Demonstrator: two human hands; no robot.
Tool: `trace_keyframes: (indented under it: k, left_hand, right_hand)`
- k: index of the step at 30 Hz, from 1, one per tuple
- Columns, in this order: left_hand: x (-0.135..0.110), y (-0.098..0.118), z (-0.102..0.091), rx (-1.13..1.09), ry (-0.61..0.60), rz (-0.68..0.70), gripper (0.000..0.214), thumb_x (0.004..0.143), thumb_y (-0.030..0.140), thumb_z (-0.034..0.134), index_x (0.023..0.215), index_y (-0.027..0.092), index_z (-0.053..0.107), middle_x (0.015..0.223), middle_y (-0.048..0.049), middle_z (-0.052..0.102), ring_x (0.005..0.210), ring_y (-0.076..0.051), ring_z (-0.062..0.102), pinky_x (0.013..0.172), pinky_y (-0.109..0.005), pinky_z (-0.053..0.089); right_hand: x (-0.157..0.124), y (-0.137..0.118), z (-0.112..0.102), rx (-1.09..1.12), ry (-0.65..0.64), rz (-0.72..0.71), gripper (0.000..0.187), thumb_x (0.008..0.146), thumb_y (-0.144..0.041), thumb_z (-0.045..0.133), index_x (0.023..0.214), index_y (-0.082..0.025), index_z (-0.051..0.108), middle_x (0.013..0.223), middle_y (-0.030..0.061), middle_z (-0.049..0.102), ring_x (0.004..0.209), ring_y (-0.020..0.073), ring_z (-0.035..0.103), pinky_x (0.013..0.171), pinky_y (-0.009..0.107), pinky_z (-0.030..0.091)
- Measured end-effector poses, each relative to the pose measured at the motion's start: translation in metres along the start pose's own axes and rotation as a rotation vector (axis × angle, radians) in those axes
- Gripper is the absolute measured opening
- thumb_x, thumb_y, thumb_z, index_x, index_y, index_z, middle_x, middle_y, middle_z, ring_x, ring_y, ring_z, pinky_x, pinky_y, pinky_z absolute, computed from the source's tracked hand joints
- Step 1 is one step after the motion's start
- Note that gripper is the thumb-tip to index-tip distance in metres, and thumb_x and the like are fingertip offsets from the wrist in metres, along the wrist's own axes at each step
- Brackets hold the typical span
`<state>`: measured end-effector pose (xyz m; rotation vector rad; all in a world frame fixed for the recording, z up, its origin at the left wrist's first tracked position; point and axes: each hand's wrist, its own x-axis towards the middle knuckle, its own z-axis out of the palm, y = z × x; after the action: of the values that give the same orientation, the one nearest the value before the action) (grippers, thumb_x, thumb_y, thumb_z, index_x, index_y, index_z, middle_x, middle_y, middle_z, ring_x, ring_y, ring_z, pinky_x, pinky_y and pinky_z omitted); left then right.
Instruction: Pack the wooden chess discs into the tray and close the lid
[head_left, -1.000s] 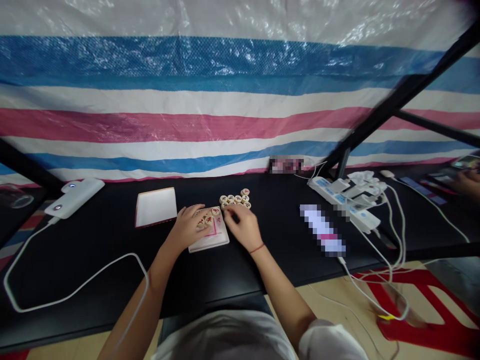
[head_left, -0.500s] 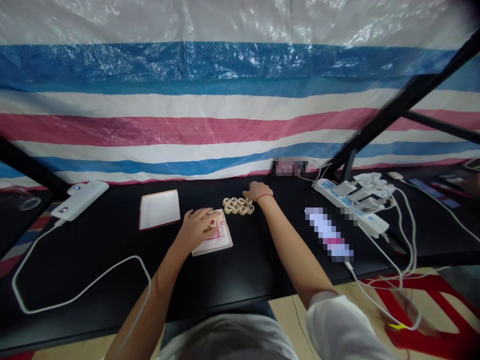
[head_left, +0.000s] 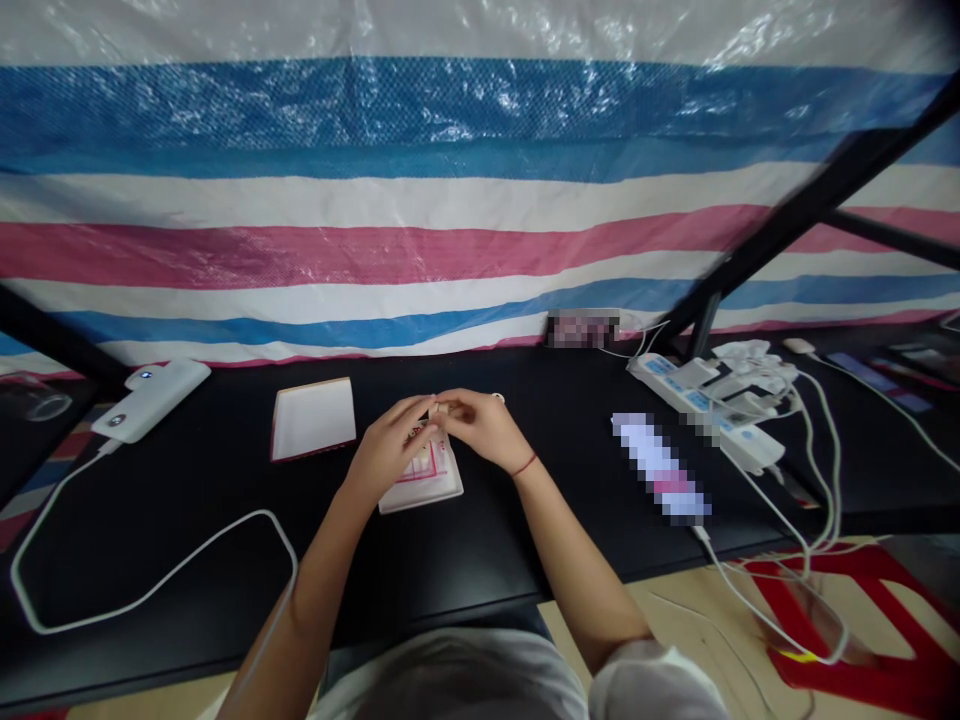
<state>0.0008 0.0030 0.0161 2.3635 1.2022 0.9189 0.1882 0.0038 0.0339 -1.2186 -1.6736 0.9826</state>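
My two hands meet over a shallow white box [head_left: 420, 484] with red markings that lies on the black table [head_left: 525, 540]. My right hand [head_left: 484, 428] is curled, its fingertips pinching round wooden chess pieces [head_left: 437, 408] above the box's far end. The fingers of my left hand [head_left: 388, 452] are pressed together against the same pieces from the left. One more wooden piece [head_left: 498, 398] peeks out behind my right hand; the others in the pile there are hidden by it. A red string circles my right wrist.
The box's white lid [head_left: 313, 418] lies to the left. A white power bank [head_left: 150, 398] with a looping cable [head_left: 150, 585] sits far left, beside a glass [head_left: 30, 398]. A power strip [head_left: 701, 400] with plugs and wires is at right. A red stool [head_left: 862, 625] stands on the floor.
My right hand has come back from the far side of the chess pieces to the box and now meets my left hand, which has lifted its fingers off the box.
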Motion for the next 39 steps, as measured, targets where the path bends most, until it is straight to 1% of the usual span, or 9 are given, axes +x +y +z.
trace_keyframes:
  k: [3, 8, 12, 16, 20, 25, 30, 35, 39]
  left_hand:
    - [-0.002, -0.003, 0.003, -0.014, 0.006, 0.018, 0.033, 0.096, 0.034, 0.044, 0.124, 0.025, 0.057, 0.123, -0.0050, 0.062, 0.112, -0.019, 0.061, 0.100, -0.033, 0.049]
    - [-0.008, -0.009, 0.004, 0.005, 0.031, 0.016, 0.029, 0.094, 0.032, 0.047, 0.120, 0.025, 0.059, 0.118, -0.0054, 0.062, 0.109, -0.019, 0.061, 0.098, -0.034, 0.050]
    - [-0.010, -0.012, 0.004, 0.024, 0.108, -0.008, 0.022, 0.091, 0.027, 0.051, 0.110, 0.023, 0.061, 0.112, -0.0060, 0.059, 0.106, -0.018, 0.060, 0.097, -0.034, 0.049]
    - [-0.012, -0.011, 0.005, -0.011, 0.141, 0.010, 0.010, 0.087, 0.023, 0.054, 0.094, 0.020, 0.060, 0.102, -0.0053, 0.061, 0.099, -0.017, 0.061, 0.091, -0.032, 0.050]
    - [-0.014, 0.000, 0.007, 0.089, 0.038, 0.067, 0.007, 0.085, 0.023, 0.055, 0.085, 0.021, 0.062, 0.096, -0.0034, 0.066, 0.093, -0.017, 0.062, 0.088, -0.035, 0.046]
    - [-0.013, 0.015, 0.018, 0.246, -0.116, 0.113, 0.011, 0.084, 0.028, 0.059, 0.077, 0.023, 0.066, 0.091, -0.0021, 0.071, 0.098, -0.022, 0.059, 0.093, -0.046, 0.035]
    - [-0.013, 0.014, 0.025, 0.287, -0.183, 0.117, 0.011, 0.085, 0.028, 0.060, 0.078, 0.025, 0.067, 0.093, -0.0017, 0.073, 0.101, -0.026, 0.056, 0.088, -0.049, 0.033]
    - [-0.014, 0.012, 0.024, 0.323, -0.198, 0.120, 0.007, 0.084, 0.030, 0.064, 0.082, 0.025, 0.069, 0.103, -0.0027, 0.071, 0.100, -0.027, 0.054, 0.085, -0.047, 0.035]
    - [-0.015, 0.010, 0.022, 0.397, -0.126, 0.082, 0.022, 0.085, 0.036, 0.062, 0.104, 0.026, 0.067, 0.119, -0.0072, 0.064, 0.108, -0.028, 0.053, 0.088, -0.046, 0.037]
  right_hand:
    - [-0.006, 0.008, 0.014, 0.164, 0.003, 0.018, 0.030, 0.077, -0.040, 0.068, 0.099, -0.020, 0.064, 0.088, 0.0033, 0.072, 0.074, 0.0157, 0.069, 0.068, 0.026, 0.056]
    - [-0.007, 0.016, 0.017, 0.219, -0.009, 0.029, 0.034, 0.075, -0.043, 0.071, 0.099, -0.020, 0.063, 0.093, 0.0042, 0.071, 0.077, 0.0150, 0.069, 0.070, 0.027, 0.057]
    - [-0.007, 0.020, 0.012, 0.265, 0.110, 0.035, 0.035, 0.075, -0.045, 0.070, 0.098, -0.020, 0.064, 0.095, 0.0047, 0.070, 0.073, 0.0140, 0.068, 0.069, 0.028, 0.057]
    - [-0.006, 0.028, 0.004, 0.375, 0.236, 0.058, 0.037, 0.073, -0.047, 0.072, 0.095, -0.019, 0.063, 0.086, 0.0028, 0.069, 0.066, 0.0127, 0.066, 0.068, 0.029, 0.056]
    - [-0.004, 0.031, -0.001, 0.378, 0.360, 0.087, 0.039, 0.070, -0.048, 0.074, 0.094, -0.019, 0.062, 0.080, 0.0021, 0.067, 0.062, 0.0122, 0.064, 0.058, 0.025, 0.053]
    - [-0.005, 0.032, -0.001, 0.363, 0.407, 0.089, 0.039, 0.070, -0.047, 0.073, 0.095, -0.018, 0.062, 0.069, -0.0017, 0.062, 0.058, 0.0119, 0.062, 0.053, 0.023, 0.048]
    - [-0.009, 0.037, 0.002, 0.337, 0.387, 0.087, 0.038, 0.073, -0.045, 0.071, 0.098, -0.019, 0.063, 0.072, -0.0010, 0.061, 0.060, 0.0123, 0.062, 0.058, 0.025, 0.052]
    - [-0.021, 0.035, 0.003, 0.144, 0.394, -0.021, 0.025, 0.079, -0.040, 0.065, 0.094, -0.020, 0.067, 0.113, 0.0093, 0.060, 0.082, 0.0157, 0.064, 0.070, 0.030, 0.056]
    - [-0.037, 0.027, 0.006, 0.041, 0.300, -0.075, 0.021, 0.084, -0.034, 0.059, 0.098, -0.021, 0.067, 0.111, 0.0094, 0.060, 0.081, 0.0155, 0.063, 0.070, 0.030, 0.056]
